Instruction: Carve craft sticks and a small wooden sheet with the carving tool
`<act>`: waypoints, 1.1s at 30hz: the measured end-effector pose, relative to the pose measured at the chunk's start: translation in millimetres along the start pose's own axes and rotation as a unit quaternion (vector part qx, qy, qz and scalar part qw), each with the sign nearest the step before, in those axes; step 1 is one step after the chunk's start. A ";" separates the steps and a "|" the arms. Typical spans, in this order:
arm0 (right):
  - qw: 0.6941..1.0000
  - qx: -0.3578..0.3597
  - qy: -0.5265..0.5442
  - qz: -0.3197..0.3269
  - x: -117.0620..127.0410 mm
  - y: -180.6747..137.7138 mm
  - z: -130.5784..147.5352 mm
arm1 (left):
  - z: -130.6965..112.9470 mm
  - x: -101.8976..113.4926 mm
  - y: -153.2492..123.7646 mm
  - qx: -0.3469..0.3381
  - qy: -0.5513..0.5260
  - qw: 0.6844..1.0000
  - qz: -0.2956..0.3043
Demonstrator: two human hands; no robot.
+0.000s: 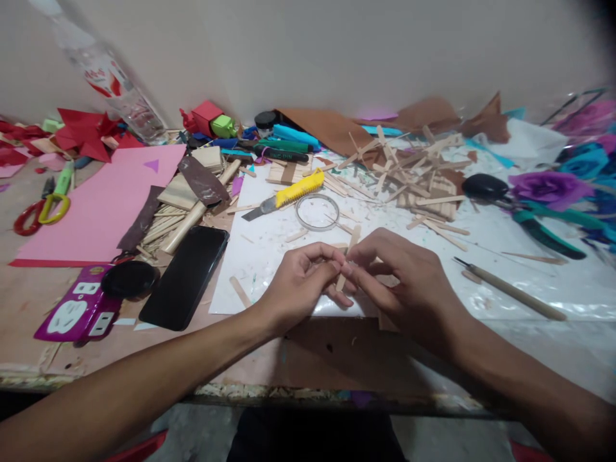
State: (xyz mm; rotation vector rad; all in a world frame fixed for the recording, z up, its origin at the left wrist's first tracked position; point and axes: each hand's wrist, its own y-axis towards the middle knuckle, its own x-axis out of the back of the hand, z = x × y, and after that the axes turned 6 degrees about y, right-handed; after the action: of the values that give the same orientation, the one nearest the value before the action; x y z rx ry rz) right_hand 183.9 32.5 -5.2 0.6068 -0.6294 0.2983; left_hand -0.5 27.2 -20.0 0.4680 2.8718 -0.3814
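Observation:
My left hand [308,276] and my right hand [402,273] meet over the front edge of the white sheet [224,292]. Between them is a wooden craft stick [355,239], its upper end rising above the fingers and its lower end showing below them. Thumb and fingers of both hands pinch it at the middle; a second stick seems to cross behind it, mostly hidden. Beyond the hands lie a clear round ring [317,229] and a yellow utility knife [293,191] with its blade out. A slim wooden-handled tool [514,292] rests to the right.
A heap of craft sticks [414,170] lies at the back. Green-handled pliers [548,234] and a purple paper flower [551,191] are far right. On the left are a black phone [185,279], a purple power strip [79,308], scissors [45,208] and a leaning bottle [113,83].

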 end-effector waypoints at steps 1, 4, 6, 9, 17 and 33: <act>1.000 -0.002 -0.005 0.004 0.2 -0.1 0.3 | -0.7 -0.7 -0.3 0.002 0.001 1.000 -0.002; 1.000 -0.005 -0.021 0.014 -0.1 -0.6 1.7 | -2.0 -2.8 -1.0 0.004 0.006 1.000 -0.008; 0.999 -0.004 -0.042 0.018 -1.0 -1.3 2.5 | -2.6 -4.1 -1.1 0.005 0.005 1.000 -0.012; 0.997 0.005 -0.077 0.024 -2.2 -2.9 3.3 | -3.4 -5.7 -1.0 0.003 0.000 1.000 -0.021; 0.995 -0.009 -0.089 0.052 -3.5 -8.2 5.3 | -1.8 -6.0 0.2 0.007 0.005 1.000 -0.020; 0.995 0.047 -0.091 0.006 2.3 0.3 -2.8 | 0.2 -2.6 -0.6 0.019 -0.065 0.996 -0.055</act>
State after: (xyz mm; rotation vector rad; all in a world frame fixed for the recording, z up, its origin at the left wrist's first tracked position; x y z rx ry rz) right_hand 186.8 34.6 -5.5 0.7269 -0.7976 0.2867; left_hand 1.7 25.8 -19.5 0.2794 2.7749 -0.4667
